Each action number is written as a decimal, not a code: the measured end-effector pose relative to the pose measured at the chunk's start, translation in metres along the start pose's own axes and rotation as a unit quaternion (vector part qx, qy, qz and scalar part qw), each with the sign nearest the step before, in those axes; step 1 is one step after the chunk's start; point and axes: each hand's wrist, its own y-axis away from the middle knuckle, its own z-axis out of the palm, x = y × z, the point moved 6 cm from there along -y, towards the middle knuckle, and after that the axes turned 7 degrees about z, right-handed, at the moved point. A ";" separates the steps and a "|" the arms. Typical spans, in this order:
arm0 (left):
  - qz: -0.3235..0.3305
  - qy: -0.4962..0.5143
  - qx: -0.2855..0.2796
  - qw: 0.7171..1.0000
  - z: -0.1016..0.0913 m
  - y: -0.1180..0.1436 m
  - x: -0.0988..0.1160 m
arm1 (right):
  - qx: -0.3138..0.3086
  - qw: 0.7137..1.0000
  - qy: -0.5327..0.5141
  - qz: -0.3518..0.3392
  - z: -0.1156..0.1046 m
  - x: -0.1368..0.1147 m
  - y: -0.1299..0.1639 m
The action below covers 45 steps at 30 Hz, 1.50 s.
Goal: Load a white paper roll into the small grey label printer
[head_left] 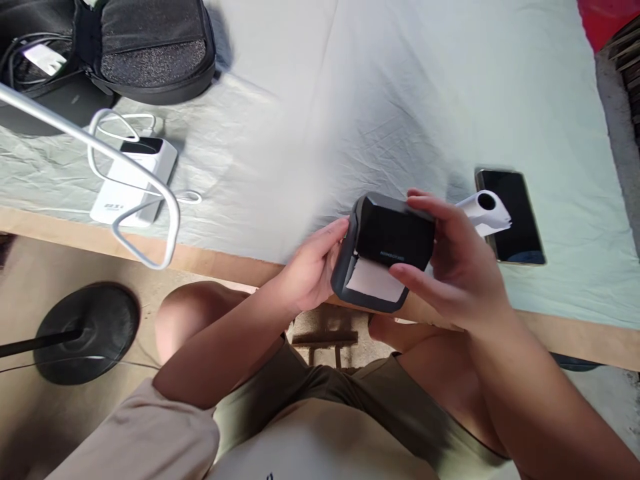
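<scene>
You hold the small dark-grey plastic thermal printer (385, 252) in the air just past the near wooden edge of the pale green sheet-covered table (350, 100), above your knees. Your left hand (310, 273) cups the printer's left side, fingers curled under it. Your right hand (450, 260) wraps around the printer's right side and top, thumb and fingers half closed on the raised black lid; white paper shows in the open bay below the lid.

The printer hangs over the gap between table and lap, so a loosened grip on either side lets it drop to the floor. If you press the lid shut with the paper skewed, it may jam or crease. It looks as if the paper end lies loose in the bay, though blur makes that hard to judge.

Just to the right of the printer a white paper roll (487, 210) lies against the black smartphone (510, 217); a sweep of your right elbow could knock either off the table. Far left of the printer sit a white power bank with a looped white cable (135, 180) and a black fabric bag (145, 47), well clear.
</scene>
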 end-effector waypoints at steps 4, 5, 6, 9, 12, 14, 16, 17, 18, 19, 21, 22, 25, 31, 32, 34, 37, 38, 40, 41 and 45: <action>-0.022 -0.029 -0.040 0.999 0.004 0.000 -0.003 | 0.171 0.985 0.008 -0.021 -0.020 -0.010 -0.003; -0.022 -0.038 -0.039 0.998 0.003 0.001 -0.003 | 0.196 0.980 -0.020 -0.031 -0.022 -0.013 -0.003; -0.022 -0.043 -0.036 0.998 0.002 0.001 -0.003 | 0.211 0.975 -0.053 -0.042 -0.024 -0.015 -0.004; -0.027 -0.038 -0.029 0.998 0.000 0.002 -0.004 | 0.206 0.975 -0.046 -0.071 -0.024 -0.022 -0.006; -0.033 -0.038 -0.028 0.998 0.001 0.004 -0.003 | 0.125 0.981 0.123 -0.084 -0.015 -0.030 -0.008; -0.041 -0.055 -0.031 0.997 0.003 0.005 -0.004 | 0.074 0.971 0.207 -0.090 -0.011 -0.032 -0.007; -0.047 -0.074 -0.040 0.995 0.004 0.005 -0.004 | 0.040 0.959 0.266 -0.091 -0.009 -0.034 -0.006; -0.049 -0.082 -0.046 0.994 0.004 0.006 -0.004 | 0.024 0.950 0.300 -0.085 -0.008 -0.034 -0.005; -0.049 -0.090 -0.053 0.993 0.005 0.006 -0.005 | 0.011 0.941 0.331 -0.075 -0.007 -0.033 -0.006; -0.050 -0.097 -0.059 0.992 0.005 0.006 -0.005 | 0.001 0.932 0.358 -0.061 -0.006 -0.033 -0.006; -0.047 -0.107 -0.062 0.991 0.005 0.006 -0.005 | -0.010 0.923 0.382 -0.030 -0.006 -0.033 -0.007; -0.045 -0.106 -0.059 0.992 0.005 0.005 -0.005 | -0.010 0.928 0.373 -0.020 -0.006 -0.034 -0.007; -0.047 -0.076 -0.036 0.995 0.004 0.005 -0.005 | 0.006 0.965 0.260 0.013 -0.016 -0.038 -0.005; -0.024 0.022 0.003 0.999 0.000 0.002 -0.002 | 0.067 0.964 -0.219 0.133 -0.046 -0.006 -0.002; -0.016 0.033 0.016 0.999 -0.002 0.001 -0.001 | 0.061 0.956 -0.250 0.140 -0.045 0.002 -0.003; -0.006 0.051 0.043 0.998 -0.006 0.000 0.000 | 0.057 0.961 -0.224 0.150 -0.038 0.015 -0.003; 0.003 0.050 0.045 0.998 -0.009 0.000 0.002 | 0.066 0.979 -0.120 0.151 -0.026 0.028 0.004; 0.005 0.042 0.038 0.998 -0.009 0.000 0.003 | 0.066 0.986 -0.080 0.132 -0.023 0.028 0.006; 0.004 0.020 0.025 0.999 -0.008 0.001 0.003 | 0.077 0.995 0.034 0.059 -0.019 0.022 0.011; 0.005 0.011 0.024 1.000 -0.008 0.001 0.003 | 0.080 0.992 0.099 0.017 -0.017 0.018 0.013; 0.012 -0.001 0.038 0.999 -0.010 0.002 0.003 | 0.046 0.969 0.236 -0.053 -0.012 0.008 0.015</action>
